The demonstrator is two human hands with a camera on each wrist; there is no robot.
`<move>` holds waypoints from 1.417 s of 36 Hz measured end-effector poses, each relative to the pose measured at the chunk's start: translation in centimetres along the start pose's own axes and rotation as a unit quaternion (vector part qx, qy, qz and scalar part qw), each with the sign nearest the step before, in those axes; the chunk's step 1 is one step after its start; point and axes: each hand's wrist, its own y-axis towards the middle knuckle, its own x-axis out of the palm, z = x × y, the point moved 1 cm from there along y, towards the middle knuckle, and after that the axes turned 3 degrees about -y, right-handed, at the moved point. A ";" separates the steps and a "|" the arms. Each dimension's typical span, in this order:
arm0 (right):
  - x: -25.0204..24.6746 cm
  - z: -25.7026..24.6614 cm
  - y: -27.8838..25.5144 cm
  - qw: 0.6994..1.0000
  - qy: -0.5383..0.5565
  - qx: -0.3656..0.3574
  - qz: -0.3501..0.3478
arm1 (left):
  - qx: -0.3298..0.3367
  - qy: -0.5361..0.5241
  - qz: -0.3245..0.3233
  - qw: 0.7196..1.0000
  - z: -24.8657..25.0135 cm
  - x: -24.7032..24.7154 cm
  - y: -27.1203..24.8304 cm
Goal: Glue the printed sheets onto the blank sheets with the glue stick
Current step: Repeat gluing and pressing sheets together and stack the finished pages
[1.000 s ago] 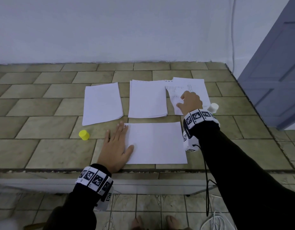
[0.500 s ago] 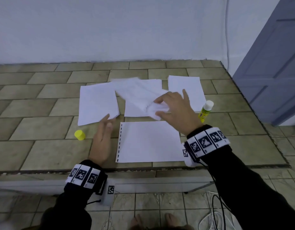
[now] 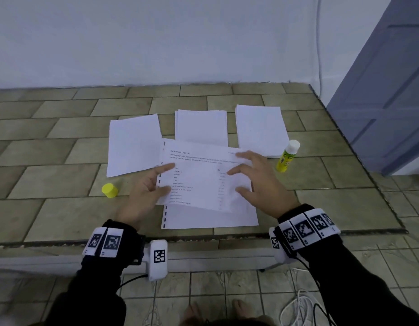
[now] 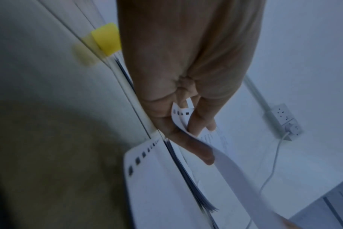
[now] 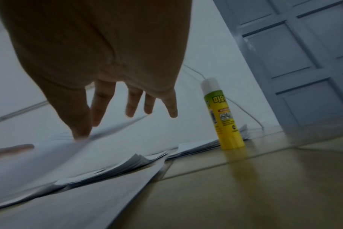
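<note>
1. Yellow cap (image 3: 109, 190) lying on the tiled bench (image 3: 50, 208), left of centre, apart from the paper.
2. Single white sheet (image 3: 134, 144) flat behind the cap, toward the back wall, face blank.
3. Left hand (image 3: 142, 196) pinching the punched left edge of the printed sheet (image 3: 199, 180): thumb on top, fingers beneath, as seen from the left wrist.
4. Printed sheet held text side up, slightly skewed, over the blank sheet (image 3: 210, 217); whether touching it cannot be told.
5. Blank sheet flat near the front edge of the bench, punched holes along its left side.
6. Middle stack (image 3: 201, 125) of white sheets behind the printed sheet, its near edge covered by it.
7. Right hand (image 3: 260, 184) over the printed sheet's right side, fingers spread and straight, thumb tip on the paper; gripping nothing.
8. Right stack (image 3: 260, 128) toward the back right of the bench.
9. Glue stick (image 3: 287, 156) upright, uncapped, just beside the right stack's near right corner, white tip up.
</note>
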 end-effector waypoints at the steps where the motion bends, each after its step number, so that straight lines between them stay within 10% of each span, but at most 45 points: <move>1: -0.1 0.1 -0.1 1.000 0.016 0.026 0.006 | -0.001 -0.006 0.001 1.000 0.0 0.1 -0.1; 10: -0.7 0.3 -0.9 0.949 0.235 0.208 -0.009 | -0.009 -0.074 0.021 0.997 0.0 0.7 -0.9; 28: 0.6 0.8 -1.8 0.960 0.072 0.248 -0.110 | 0.043 0.282 0.050 0.957 -1.7 0.7 -0.2; 51: 0.6 1.5 -2.7 0.957 0.084 0.253 -0.117 | 0.039 0.295 0.049 0.954 -2.7 0.4 -0.6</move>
